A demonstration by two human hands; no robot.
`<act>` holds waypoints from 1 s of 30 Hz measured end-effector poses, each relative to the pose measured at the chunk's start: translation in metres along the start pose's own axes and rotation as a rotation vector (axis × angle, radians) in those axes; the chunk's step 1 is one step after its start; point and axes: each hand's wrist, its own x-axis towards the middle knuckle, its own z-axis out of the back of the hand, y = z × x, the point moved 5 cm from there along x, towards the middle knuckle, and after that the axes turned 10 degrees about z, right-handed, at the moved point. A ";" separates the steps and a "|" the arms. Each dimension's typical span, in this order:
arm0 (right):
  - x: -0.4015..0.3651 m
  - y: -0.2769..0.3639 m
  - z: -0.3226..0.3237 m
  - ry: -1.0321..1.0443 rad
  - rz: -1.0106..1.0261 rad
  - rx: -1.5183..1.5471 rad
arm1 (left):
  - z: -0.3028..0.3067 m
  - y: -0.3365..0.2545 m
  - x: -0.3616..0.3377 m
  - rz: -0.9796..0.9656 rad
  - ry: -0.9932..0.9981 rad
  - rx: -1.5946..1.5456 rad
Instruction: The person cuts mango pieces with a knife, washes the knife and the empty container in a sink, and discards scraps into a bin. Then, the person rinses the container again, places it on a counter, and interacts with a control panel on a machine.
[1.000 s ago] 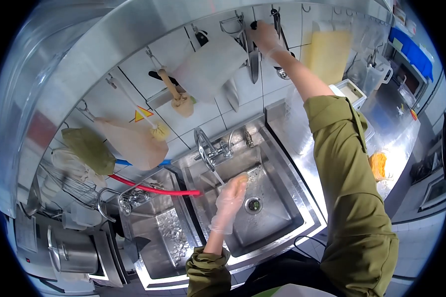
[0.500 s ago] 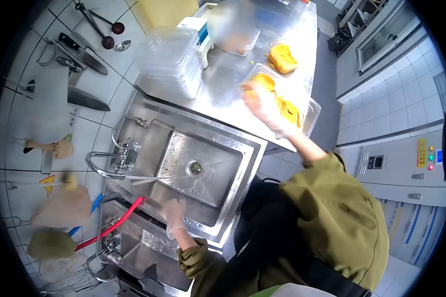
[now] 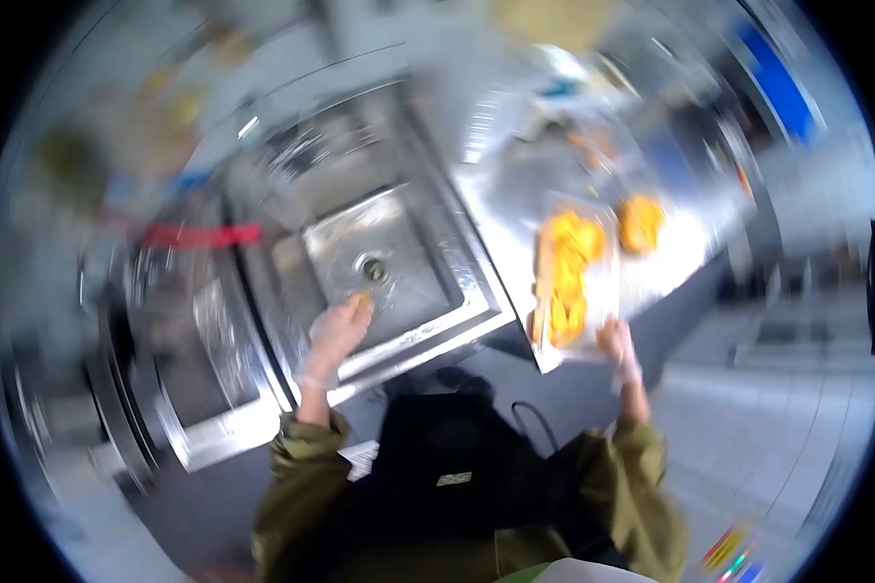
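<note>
Over the near side of the sink (image 3: 501,309), my left hand (image 3: 335,335) in a clear glove has its fingers closed. A small yellow-orange piece (image 3: 364,303) shows at its fingertips, too blurred to name further. My right hand (image 3: 616,342), also gloved, is closed at the near right corner of a shallow tray (image 3: 600,291) on the steel counter, seemingly gripping its rim. Orange slices (image 3: 572,257), perhaps pumpkin, fill the tray's left part. Just right of it lies a larger orange chunk (image 3: 642,223).
A red hose (image 3: 201,236) lies across the edge of a second sink (image 3: 226,428) on the left. The steel counter (image 3: 685,262) extends right, with stacked clear containers (image 3: 486,117) at its back. Motion blurs most of the scene.
The view has swung round to the right. My right hand has moved from above the orange slices to the tray's near corner. My left hand has come further over the sink.
</note>
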 end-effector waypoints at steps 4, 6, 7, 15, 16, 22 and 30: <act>-0.033 0.118 0.001 0.126 0.169 0.120 | -0.021 0.084 -0.072 0.005 -0.190 -0.268; -0.049 0.171 -0.008 0.207 0.109 0.213 | -0.032 0.118 -0.126 0.088 -0.229 -0.368; -0.059 0.200 -0.021 0.205 0.097 0.247 | -0.037 0.133 -0.153 0.205 -0.215 -0.376; -0.073 0.411 -0.053 0.678 0.437 -0.070 | -0.037 0.093 -0.389 0.632 -0.424 -0.609; -0.052 0.420 -0.053 0.756 0.455 -0.032 | -0.033 0.058 -0.410 0.710 -0.467 -0.592; -0.097 0.513 -0.066 1.293 0.619 0.221 | -0.033 -0.040 -0.569 1.155 -0.487 -0.590; -0.134 0.572 -0.163 1.657 0.738 0.144 | -0.067 -0.138 -0.618 1.564 -0.717 -0.641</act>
